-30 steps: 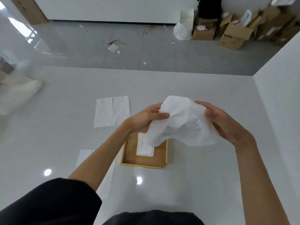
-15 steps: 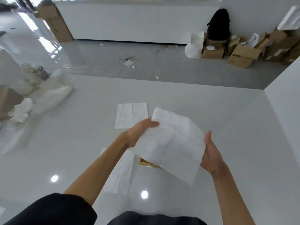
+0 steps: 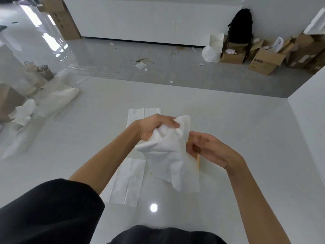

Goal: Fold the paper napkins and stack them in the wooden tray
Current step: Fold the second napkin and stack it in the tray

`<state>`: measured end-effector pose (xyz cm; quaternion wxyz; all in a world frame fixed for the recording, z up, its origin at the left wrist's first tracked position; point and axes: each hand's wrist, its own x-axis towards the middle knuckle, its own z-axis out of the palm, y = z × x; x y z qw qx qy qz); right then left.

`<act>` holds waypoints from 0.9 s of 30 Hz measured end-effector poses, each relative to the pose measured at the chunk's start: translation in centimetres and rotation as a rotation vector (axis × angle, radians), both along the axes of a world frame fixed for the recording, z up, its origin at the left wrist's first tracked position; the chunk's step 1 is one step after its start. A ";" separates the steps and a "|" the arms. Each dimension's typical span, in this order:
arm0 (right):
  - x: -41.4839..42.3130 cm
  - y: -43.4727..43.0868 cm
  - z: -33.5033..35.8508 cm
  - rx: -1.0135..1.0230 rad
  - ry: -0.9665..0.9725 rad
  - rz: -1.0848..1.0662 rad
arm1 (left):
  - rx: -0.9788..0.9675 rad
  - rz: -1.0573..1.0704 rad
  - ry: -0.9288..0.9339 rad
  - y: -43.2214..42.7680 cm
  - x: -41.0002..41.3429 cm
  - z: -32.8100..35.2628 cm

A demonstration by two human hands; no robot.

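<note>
- Head view: both bare forearms reach forward over a glossy white tabletop point(image 3: 237, 124), and the two hands meet above its middle.
- The left hand point(image 3: 154, 126) is curled into a loose fist, its fingers point(image 3: 171, 122) pressed together around the bunched top of a white paper napkin point(image 3: 171, 155).
- The napkin is crumpled and held in the air; its lower part hangs loose below the hands, toward the near side.
- The right hand point(image 3: 209, 149) sits just right of the napkin, its fingers bent and a little apart, their tips at the napkin's right edge. Whether they actually pinch the paper cannot be told, since the tips are blurred and partly behind it.
- The wooden tray point(image 3: 198, 162) lies on the tabletop under the hanging napkin. Only a thin strip of its light wood edge shows at the napkin's right side, so what is in it cannot be seen.
- A flat napkin point(image 3: 136, 113) lies on the tabletop beyond the left hand, partly hidden by the wrist, with a crease down its middle.
- Another flat napkin point(image 3: 127, 182) lies nearer, left of the hanging one and partly under the left forearm.
- A dark sleeve point(image 3: 49, 212) covers the left upper arm at the near left corner.
- At the far left edge of the tabletop there is a clear plastic bag point(image 3: 56, 101) and some crumpled white paper point(image 3: 23, 111).
- Beyond the tabletop, on the grey floor point(image 3: 184, 71), cardboard boxes point(image 3: 263, 62) stand at the far right by a black backpack point(image 3: 240, 25).
</note>
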<state>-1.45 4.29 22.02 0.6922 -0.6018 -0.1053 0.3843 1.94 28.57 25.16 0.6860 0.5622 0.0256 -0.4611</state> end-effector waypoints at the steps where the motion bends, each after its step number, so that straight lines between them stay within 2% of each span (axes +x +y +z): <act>1: 0.1 0.1 0.0 -0.031 0.020 -0.021 | -0.014 0.017 0.012 0.0 0.1 -0.5; 4: -0.2 0.1 -0.7 -0.136 0.012 -0.008 | -0.031 0.047 0.051 -0.2 0.3 -2.0; 6: -0.8 0.0 -0.8 -0.047 0.075 -0.057 | -0.063 0.075 0.067 -0.5 0.2 -2.4; 9: -1.7 -0.5 -0.6 0.067 0.130 -0.241 | -0.206 0.273 0.103 -1.4 -0.3 -3.0; 13: -1.8 -1.8 -1.4 -0.014 0.085 -0.423 | -0.308 0.533 0.286 -2.9 -2.4 -6.2; 19: -2.4 -4.9 -2.3 -0.037 0.123 -0.688 | -0.467 0.529 0.385 -4.6 -5.8 -10.0; 22: -2.9 -6.2 -2.7 -0.063 0.119 -0.728 | -0.365 0.539 0.362 -4.9 -6.1 -9.9; 27: -3.3 -7.4 -2.9 -0.151 0.095 -0.764 | 0.020 0.381 0.054 -4.8 -5.1 -9.1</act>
